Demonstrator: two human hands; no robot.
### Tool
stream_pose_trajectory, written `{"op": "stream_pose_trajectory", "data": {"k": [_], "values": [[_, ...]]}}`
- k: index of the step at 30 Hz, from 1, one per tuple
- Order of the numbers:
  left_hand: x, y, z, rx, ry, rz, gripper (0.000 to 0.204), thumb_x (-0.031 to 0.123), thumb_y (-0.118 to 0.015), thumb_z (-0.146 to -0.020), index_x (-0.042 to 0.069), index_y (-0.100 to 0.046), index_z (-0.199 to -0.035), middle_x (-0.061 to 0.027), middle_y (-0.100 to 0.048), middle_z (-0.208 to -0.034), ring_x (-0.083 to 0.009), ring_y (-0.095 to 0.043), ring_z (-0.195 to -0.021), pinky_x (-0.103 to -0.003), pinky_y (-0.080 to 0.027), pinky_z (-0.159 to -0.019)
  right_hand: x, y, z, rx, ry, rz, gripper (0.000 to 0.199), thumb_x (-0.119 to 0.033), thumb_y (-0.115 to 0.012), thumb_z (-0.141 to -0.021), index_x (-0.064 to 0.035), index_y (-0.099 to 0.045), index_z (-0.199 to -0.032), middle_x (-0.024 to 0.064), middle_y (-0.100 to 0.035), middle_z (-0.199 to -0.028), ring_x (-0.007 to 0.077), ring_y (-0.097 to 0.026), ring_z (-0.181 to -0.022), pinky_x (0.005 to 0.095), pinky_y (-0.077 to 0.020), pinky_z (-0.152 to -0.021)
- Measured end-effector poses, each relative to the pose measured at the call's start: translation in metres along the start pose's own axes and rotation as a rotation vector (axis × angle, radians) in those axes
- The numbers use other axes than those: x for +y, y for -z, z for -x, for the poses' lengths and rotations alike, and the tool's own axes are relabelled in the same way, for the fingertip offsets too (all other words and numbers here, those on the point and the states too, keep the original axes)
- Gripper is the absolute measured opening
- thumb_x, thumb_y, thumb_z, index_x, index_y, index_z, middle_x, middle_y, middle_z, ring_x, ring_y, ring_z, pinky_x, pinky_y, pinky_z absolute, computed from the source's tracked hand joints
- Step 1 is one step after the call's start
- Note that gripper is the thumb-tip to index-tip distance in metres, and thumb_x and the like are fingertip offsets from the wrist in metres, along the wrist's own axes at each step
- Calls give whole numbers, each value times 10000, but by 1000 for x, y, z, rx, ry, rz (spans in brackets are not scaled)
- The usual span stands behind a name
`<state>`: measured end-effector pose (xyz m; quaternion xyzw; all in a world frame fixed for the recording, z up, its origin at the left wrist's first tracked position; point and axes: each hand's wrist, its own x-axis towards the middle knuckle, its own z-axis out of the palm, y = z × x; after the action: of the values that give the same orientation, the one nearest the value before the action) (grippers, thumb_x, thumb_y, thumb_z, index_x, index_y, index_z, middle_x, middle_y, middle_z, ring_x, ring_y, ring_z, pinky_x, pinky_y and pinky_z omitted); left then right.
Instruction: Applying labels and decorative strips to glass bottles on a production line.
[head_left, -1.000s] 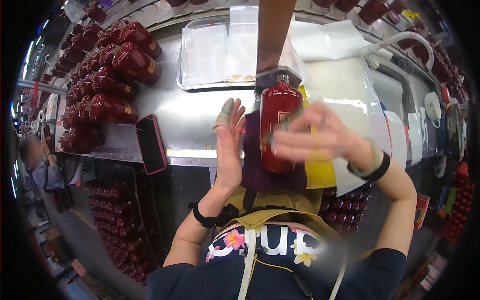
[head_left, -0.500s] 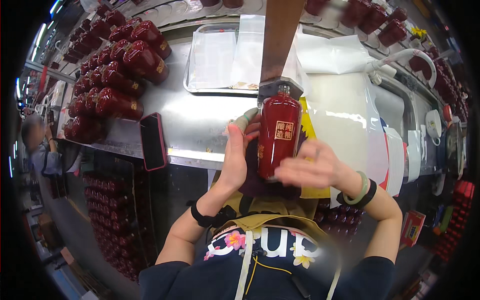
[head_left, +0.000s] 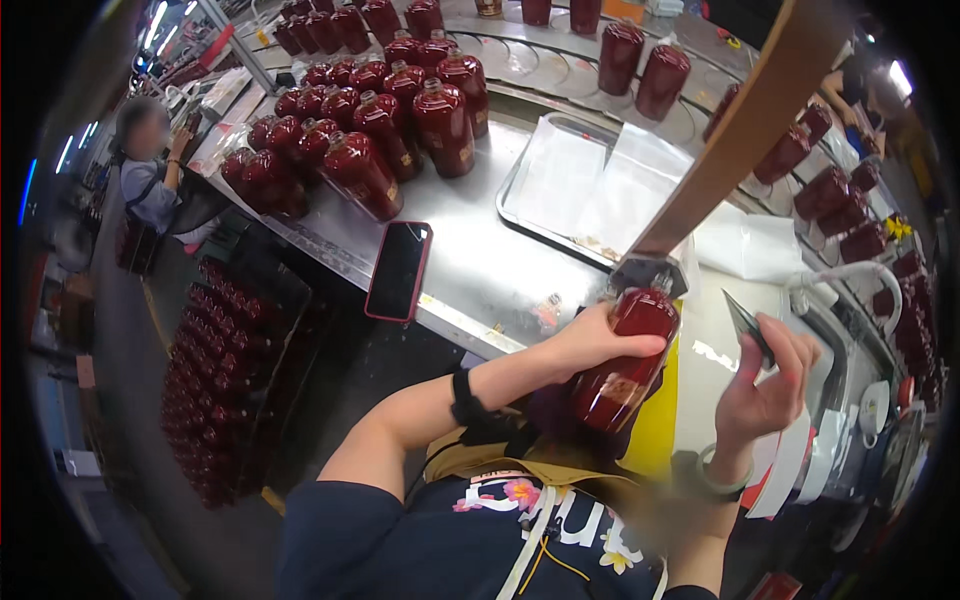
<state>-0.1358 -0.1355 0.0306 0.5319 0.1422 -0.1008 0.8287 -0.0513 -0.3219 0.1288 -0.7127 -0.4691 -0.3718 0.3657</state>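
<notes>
A glossy dark-red glass bottle (head_left: 632, 372) with a gold label lies tilted in front of me, its neck toward a metal bracket (head_left: 648, 272) at the foot of a brown upright post. My left hand (head_left: 592, 340) is closed around the bottle's upper body, its thumb across the front. To the right, raised off the bottle, my right hand (head_left: 770, 395) pinches a slim pointed metal tool (head_left: 748, 328), its tip pointing up and away from me. The tool's exact kind is unclear.
Several red bottles (head_left: 385, 130) crowd the metal bench at left, and more stand on the conveyor behind. A phone (head_left: 398, 272) lies on the bench's front edge. A tray (head_left: 515, 205) holds white sheets. At right is a white curved hose (head_left: 885, 290). A person (head_left: 150, 165) works at far left.
My left hand has moved from beside the bottle to grip it. My right hand has left the bottle's base and now holds up the pointed tool. The view has turned leftward.
</notes>
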Motion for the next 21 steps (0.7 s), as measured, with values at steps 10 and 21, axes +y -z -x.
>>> {"op": "stream_pose_trajectory", "data": {"k": [10,21], "values": [[83,170,27,1114,-864,-495,809,197,-961,-691,-16,-538,-1347,-125,-641,-1265,-198,-641,-1135,-369,-514,-1005,11,42,71,-26,-535,155,175,57,-689,-923,25,-655,-1092,122,-686,-1039,251,-645,-947,347,-506,-888],[83,228,-17,1406,-1017,-796,962,108,-933,-661,-37,-428,-1467,-196,-528,-1400,-309,-538,-1309,-406,-417,-1141,20,11,56,6,-808,-330,155,38,-577,-1010,11,-616,-1158,70,-631,-1049,130,-604,-980,262,-482,-901]]}}
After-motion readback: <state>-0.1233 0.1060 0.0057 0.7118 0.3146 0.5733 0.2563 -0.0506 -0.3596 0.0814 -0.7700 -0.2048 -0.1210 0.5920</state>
